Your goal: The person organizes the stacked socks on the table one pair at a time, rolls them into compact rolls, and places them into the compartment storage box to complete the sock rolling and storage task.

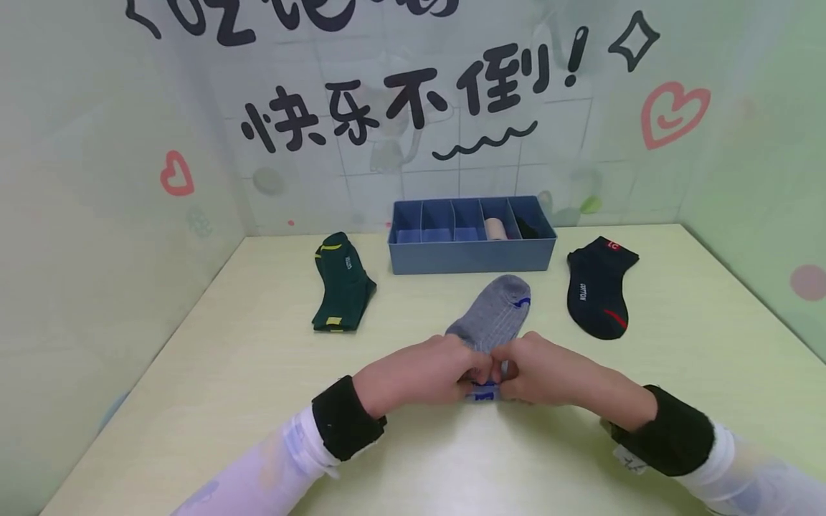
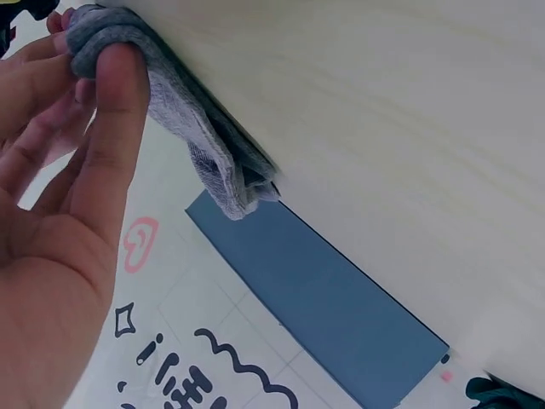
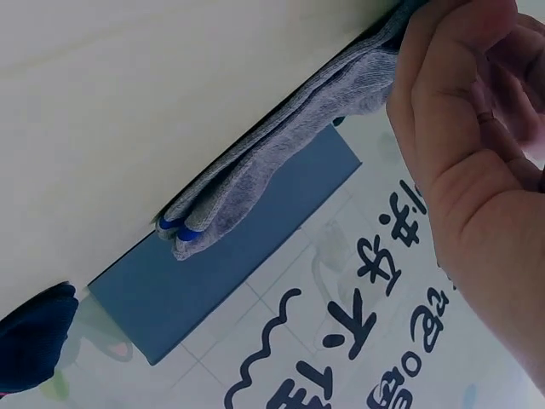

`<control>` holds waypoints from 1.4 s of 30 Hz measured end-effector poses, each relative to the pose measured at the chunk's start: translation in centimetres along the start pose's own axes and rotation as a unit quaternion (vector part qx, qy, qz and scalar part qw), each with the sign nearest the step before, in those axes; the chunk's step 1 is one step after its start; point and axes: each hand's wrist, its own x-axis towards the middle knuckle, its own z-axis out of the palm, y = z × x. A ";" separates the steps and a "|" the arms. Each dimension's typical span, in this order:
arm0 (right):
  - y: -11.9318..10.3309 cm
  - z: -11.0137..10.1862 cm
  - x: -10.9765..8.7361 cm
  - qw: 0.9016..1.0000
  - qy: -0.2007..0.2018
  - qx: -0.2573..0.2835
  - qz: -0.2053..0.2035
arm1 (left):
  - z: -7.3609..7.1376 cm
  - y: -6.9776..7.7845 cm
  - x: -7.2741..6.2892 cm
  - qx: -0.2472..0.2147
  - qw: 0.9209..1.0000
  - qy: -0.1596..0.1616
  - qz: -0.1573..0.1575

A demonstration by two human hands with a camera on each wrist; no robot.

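A pair of grey socks (image 1: 493, 312) with blue marks lies on the table, toes pointing toward the back. At its near end, my left hand (image 1: 439, 369) pinches the rolled cuff between thumb and fingers; the left wrist view shows the thumb on the grey roll (image 2: 106, 38). Beside it, my right hand (image 1: 542, 369) grips the same end, fingertips meeting those of the left. In the right wrist view the two layered socks (image 3: 255, 162) run out from under the curled right fingers (image 3: 451, 94).
Behind the grey socks stands a blue divided box (image 1: 471, 258); one compartment holds a pale pink roll (image 1: 495, 229), the rightmost something dark (image 1: 525, 229). Dark green socks (image 1: 342, 287) lie to the left, black socks (image 1: 598, 287) to the right. Walls enclose the table (image 1: 245, 373).
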 end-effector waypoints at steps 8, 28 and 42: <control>-0.1 0.0 0.1 0.999 -0.002 0.007 0.032 | -0.3 0.0 -0.2 0.081 0.995 -0.041 0.033; 0.0 0.5 0.3 0.992 0.065 -0.092 -0.050 | -0.1 -0.2 0.0 0.047 0.999 -0.024 0.002; -0.9 2.1 -1.0 0.902 0.148 -0.380 -0.143 | -0.5 -0.1 0.1 0.047 0.998 0.005 -0.046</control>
